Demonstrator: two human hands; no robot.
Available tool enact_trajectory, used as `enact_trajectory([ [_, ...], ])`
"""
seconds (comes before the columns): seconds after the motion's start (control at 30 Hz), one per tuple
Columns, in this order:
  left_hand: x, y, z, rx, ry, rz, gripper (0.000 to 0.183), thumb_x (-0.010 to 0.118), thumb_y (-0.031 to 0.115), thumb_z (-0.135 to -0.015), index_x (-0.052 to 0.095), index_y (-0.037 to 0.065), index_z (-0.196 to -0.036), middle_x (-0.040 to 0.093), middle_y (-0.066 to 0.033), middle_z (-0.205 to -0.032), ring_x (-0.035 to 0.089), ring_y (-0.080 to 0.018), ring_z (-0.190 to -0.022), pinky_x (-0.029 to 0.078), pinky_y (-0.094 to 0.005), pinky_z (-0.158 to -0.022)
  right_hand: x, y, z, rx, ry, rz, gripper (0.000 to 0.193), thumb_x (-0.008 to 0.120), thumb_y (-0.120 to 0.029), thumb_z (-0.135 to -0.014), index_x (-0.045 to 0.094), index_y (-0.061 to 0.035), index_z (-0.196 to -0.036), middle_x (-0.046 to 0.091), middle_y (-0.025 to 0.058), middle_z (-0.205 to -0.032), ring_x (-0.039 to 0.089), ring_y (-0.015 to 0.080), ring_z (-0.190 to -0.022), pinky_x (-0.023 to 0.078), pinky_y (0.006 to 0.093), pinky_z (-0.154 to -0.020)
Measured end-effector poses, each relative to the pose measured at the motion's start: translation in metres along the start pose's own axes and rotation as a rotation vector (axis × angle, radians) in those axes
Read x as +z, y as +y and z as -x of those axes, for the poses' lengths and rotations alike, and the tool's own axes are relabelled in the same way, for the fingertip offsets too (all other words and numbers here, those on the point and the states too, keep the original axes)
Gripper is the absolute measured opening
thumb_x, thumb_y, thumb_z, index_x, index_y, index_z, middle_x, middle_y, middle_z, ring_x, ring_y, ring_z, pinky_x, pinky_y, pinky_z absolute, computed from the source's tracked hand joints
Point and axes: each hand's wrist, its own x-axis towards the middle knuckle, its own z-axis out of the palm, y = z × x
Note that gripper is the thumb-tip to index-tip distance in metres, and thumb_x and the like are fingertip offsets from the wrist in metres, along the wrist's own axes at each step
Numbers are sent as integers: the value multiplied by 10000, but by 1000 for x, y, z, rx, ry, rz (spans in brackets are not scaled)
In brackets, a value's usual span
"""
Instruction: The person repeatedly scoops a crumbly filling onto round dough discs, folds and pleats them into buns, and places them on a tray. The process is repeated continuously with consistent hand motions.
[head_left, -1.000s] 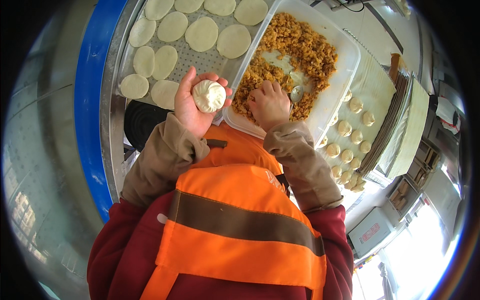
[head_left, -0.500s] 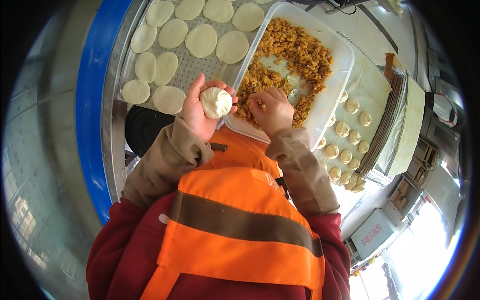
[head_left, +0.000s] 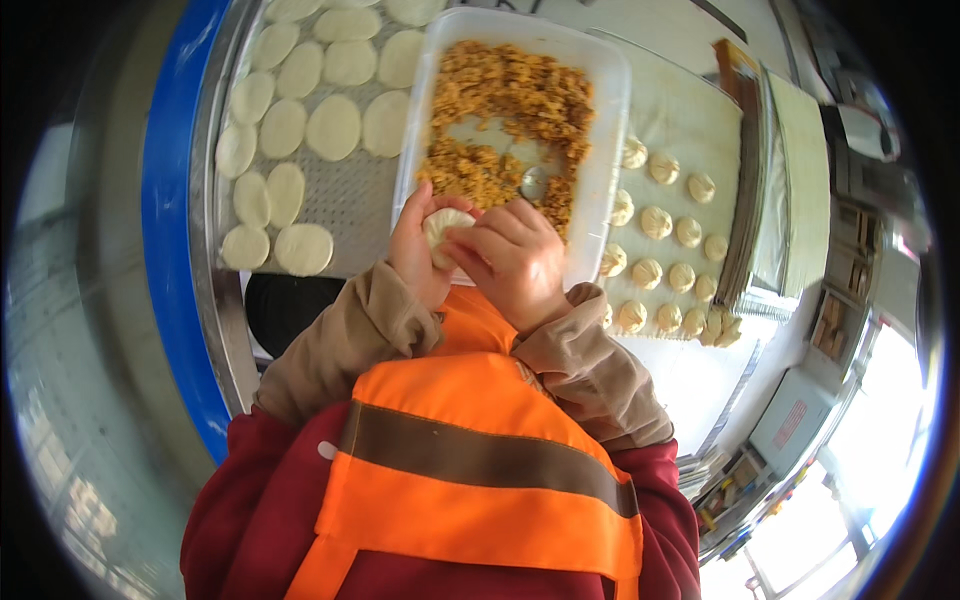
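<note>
A white pleated bun (head_left: 444, 232) rests in the curled fingers of my left hand (head_left: 418, 258), just in front of the filling tub. My right hand (head_left: 515, 258) comes at it from the right, thumb and fingertips closed on the bun's gathered side and covering part of it. Right behind both hands, the clear plastic tub (head_left: 612, 150) holds crumbly orange-brown filling (head_left: 515, 85). A metal spoon (head_left: 535, 183) lies in the filling, only its bowl showing plainly.
Flat dough rounds (head_left: 333, 127) lie in rows on a perforated metal tray (head_left: 345, 215) at the left, beside a blue edge (head_left: 170, 200). Several pleated buns (head_left: 656, 222) sit on a pale board (head_left: 690, 120) at the right, near a stack of trays (head_left: 765, 190).
My right hand has moved left from over the filling onto the bun. My view has shifted, so the tub now appears farther left and the finished buns show more fully.
</note>
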Motion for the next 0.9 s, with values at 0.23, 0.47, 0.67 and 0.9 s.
enact_trajectory([
  [0.23,45,-32,-18,-164,-203,-81,542,297,533,-962,585,78,-1024,620,-102,-1018,611,-230,-924,516,-370,-784,-53,15,25,191,75,-67,356,729,-164,-627,623,-128,-964,582,39,-965,535,238,-835,435,350,-721],
  [0.47,125,-81,-40,-349,-254,-276,736,244,650,-920,310,100,-1405,410,-200,-1365,410,-321,-1261,357,-488,-1024,-131,71,64,372,-53,-368,519,761,-83,-656,575,-69,-1141,549,89,-1137,565,262,-988,482,352,-804],
  [0.67,133,-106,-52,-188,-229,-452,621,344,547,-953,360,85,-1367,464,-194,-1321,506,-322,-1148,400,-454,-989,-194,218,119,670,392,-216,488,790,-151,-687,619,-62,-1135,625,67,-1010,567,163,-826,475,293,-735],
  [0.9,102,-87,-39,-80,-128,-401,526,385,474,-967,410,77,-1311,548,-175,-1207,584,-285,-1020,477,-428,-893,-202,373,136,973,616,230,506,773,-303,-678,636,-70,-1105,616,134,-1065,606,271,-965,479,364,-869],
])
